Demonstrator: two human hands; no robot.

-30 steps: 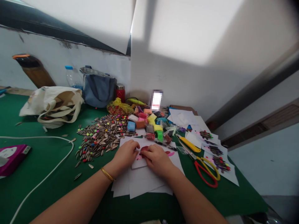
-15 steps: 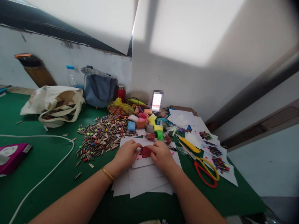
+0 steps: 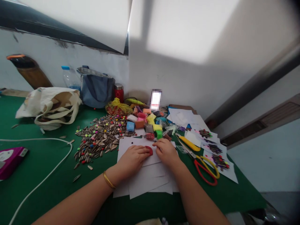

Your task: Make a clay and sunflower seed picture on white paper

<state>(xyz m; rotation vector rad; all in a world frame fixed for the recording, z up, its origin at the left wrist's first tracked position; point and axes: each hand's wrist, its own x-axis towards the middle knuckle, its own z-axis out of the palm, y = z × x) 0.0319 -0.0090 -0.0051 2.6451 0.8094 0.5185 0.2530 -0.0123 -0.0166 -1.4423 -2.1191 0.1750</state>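
On a stack of white paper sheets (image 3: 152, 181) lies a flat, dark red piece of what looks like modelling clay (image 3: 149, 150). My left hand (image 3: 136, 156) rests flat over its left part, fingers stretched out and pressing on it. My right hand (image 3: 166, 151) is just to the right of the red piece, on the paper. Its index finger points left and the other fingers are bent, with no object visible in them. A tiny black dot (image 3: 132, 142) sits on the top sheet, above my left hand.
Striped sunflower seeds mixed with coloured balls (image 3: 100, 137) spread at the left. Wrapped clay blocks (image 3: 150, 122) lie behind the paper. Right of it are red-and-yellow scissors (image 3: 206, 170), a yellow cutter (image 3: 193, 144) and decorated sheets (image 3: 231, 173). A white cable (image 3: 50, 168) crosses the left side.
My left hand has gone from holding the red piece's edge to lying flat over it. My right hand has let go of the piece and shifted right. The red piece now lies down on the paper.
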